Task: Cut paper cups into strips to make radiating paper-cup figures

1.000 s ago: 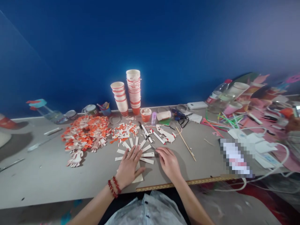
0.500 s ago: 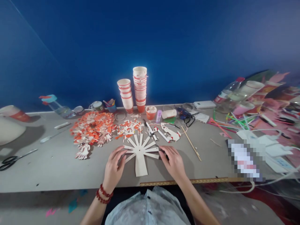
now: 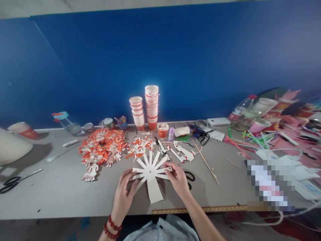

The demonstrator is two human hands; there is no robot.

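Note:
A white paper cutout (image 3: 154, 191) lies over the grey table in front of me, with narrow strips fanning out from its centre and one wide strip pointing toward me. My left hand (image 3: 124, 192) holds its left-side strips between thumb and fingers. On the other side, my right hand (image 3: 177, 179) pinches the end of a right-hand strip that bears a small dark spot. Just right of that hand are the black handles of a pair of scissors (image 3: 190, 176); their blades are hidden. Beyond the cutout lie paper scraps (image 3: 141, 146) and a marker (image 3: 176, 155).
Stacked paper cups (image 3: 151, 108) stand against the blue wall. A heap of orange-and-white paper cutouts (image 3: 101, 145) sits at left, with other black scissors (image 3: 15, 182) farther left. A wooden stick (image 3: 207, 165) lies at right, near cluttered bottles (image 3: 242, 108) and pipe cleaners (image 3: 255, 136).
My right hand has moved in from the strip ends and now pinches one strip. The scissors' handles now show on the table beside it. My view has tilted up slightly.

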